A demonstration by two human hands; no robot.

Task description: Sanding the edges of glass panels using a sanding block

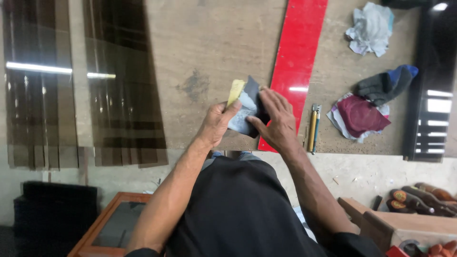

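Both my hands hold a folded sheet of sandpaper (247, 107) over the near edge of a wooden worktable (209, 47). The sheet shows a dark grey side and a pale yellow backing. My left hand (216, 124) pinches its left side with the thumb on top. My right hand (276, 119) grips its right side, fingers spread over the dark face. A long red strip (296, 62) lies on the table just right of my hands.
Dark tinted glass panes (121, 85) lie at the table's left. Rags (369, 28) and cloths (362, 114) sit at the right, with pencil-like tools (312, 128) beside the red strip. A dark glossy panel (435, 81) stands far right. Bottles (419, 197) lie below.
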